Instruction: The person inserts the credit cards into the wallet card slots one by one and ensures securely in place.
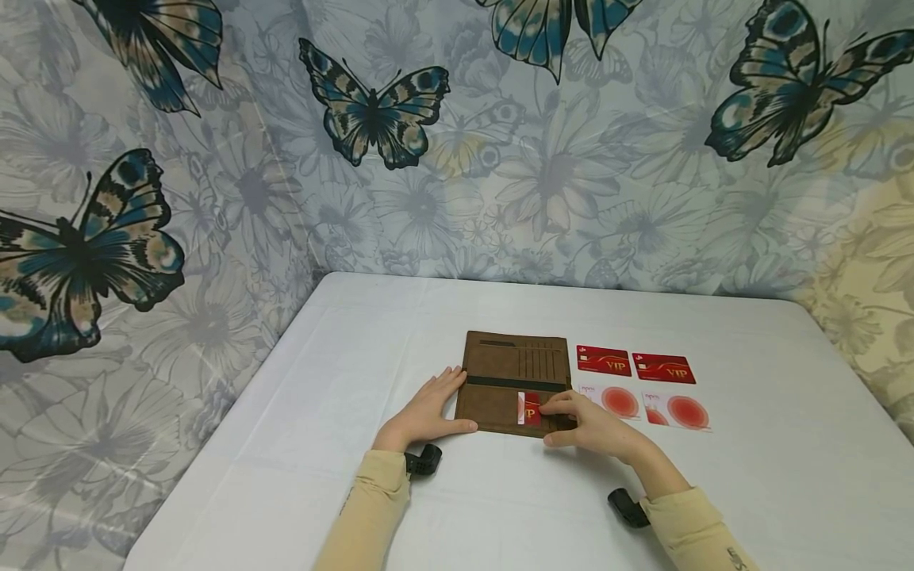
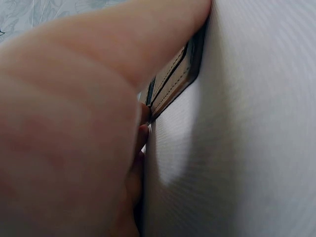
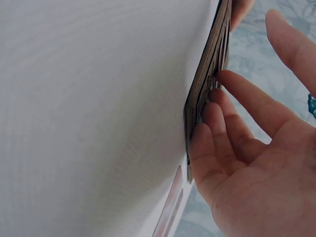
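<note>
A brown wallet (image 1: 493, 408) lies unfolded on the white table, a dark band across its middle and card slots in its far half. Along its left edge rests my left hand (image 1: 427, 406), thumb at the near corner and fingers at the side. A red card (image 1: 531, 412) with a white edge shows at a pocket in the near half. My right hand (image 1: 594, 428) touches this card with its fingertips. In the right wrist view the right fingers (image 3: 229, 128) lie against the wallet (image 3: 202, 84), the thumb held apart. The left wrist view shows just the wallet's stitched corner (image 2: 177, 79).
Right of the wallet lie two red VIP cards (image 1: 604, 361) (image 1: 664, 368) in the far row. Nearer are two pale cards with red circles (image 1: 620, 403) (image 1: 687, 412). Behind the white table (image 1: 300, 444) hangs a butterfly-patterned cloth (image 1: 457, 230).
</note>
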{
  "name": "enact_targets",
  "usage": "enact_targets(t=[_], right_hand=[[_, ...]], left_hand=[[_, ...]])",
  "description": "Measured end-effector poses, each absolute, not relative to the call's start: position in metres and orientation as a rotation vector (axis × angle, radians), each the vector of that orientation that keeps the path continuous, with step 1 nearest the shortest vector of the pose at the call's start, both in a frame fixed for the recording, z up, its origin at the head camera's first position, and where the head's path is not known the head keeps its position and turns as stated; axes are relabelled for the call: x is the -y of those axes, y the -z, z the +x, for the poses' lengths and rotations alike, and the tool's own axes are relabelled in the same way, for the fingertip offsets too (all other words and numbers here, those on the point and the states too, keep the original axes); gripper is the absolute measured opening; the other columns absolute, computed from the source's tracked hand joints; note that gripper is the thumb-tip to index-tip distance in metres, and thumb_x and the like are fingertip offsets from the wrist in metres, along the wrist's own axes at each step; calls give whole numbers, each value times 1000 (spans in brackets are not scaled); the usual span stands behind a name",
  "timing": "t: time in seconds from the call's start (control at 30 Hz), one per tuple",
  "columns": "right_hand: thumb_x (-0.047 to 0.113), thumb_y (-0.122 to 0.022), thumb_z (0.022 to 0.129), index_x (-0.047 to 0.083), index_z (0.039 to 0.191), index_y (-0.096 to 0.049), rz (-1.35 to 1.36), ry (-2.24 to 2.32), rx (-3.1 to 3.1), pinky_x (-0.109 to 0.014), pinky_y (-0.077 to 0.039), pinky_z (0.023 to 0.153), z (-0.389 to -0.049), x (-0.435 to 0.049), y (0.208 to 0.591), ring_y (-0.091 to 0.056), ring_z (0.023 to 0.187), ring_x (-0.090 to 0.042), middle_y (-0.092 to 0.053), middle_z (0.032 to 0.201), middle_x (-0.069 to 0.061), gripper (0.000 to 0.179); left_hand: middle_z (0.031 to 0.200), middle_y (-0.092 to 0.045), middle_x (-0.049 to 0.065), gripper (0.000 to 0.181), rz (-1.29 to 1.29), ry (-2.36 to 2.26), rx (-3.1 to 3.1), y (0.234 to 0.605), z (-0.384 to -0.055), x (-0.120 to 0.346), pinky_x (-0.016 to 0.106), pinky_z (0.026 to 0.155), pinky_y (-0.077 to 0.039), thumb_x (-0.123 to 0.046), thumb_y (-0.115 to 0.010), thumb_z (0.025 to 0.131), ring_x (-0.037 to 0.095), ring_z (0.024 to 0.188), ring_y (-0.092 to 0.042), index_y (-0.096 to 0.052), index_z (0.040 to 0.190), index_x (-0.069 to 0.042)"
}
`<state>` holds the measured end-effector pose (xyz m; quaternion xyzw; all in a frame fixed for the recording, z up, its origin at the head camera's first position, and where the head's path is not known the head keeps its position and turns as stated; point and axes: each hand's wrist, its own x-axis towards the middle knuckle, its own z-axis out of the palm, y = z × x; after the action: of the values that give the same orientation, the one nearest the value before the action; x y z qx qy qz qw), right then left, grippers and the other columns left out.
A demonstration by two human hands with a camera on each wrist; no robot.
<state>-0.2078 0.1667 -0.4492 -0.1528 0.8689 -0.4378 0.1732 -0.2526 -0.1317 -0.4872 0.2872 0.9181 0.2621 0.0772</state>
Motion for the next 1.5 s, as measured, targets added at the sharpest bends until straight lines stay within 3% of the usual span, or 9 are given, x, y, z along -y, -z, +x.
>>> enact_targets(t=[0.73,1.5], right_hand=[[19,-74,78,1,115,-62,-567,1232,-2465,-61,-33,94,-209,-165,448,-36,116,-39,-44,124,-16,43],[21,-75,77,2,115,-63,-669,1155,-2517,-59,-36,91,-213,-165,454,-38,112,-37,-47,120,-14,44]], left_hand=[[152,-17,8,89,855,-790,-2748,487,-254,131,37,112,-8,-51,-64,81,20,139,-9,-24,147,-7],[153,-16,8,89,848,-800,-2739,487,-253,131,37,112,-7,-51,-64,82,20,139,-9,-24,147,-6]])
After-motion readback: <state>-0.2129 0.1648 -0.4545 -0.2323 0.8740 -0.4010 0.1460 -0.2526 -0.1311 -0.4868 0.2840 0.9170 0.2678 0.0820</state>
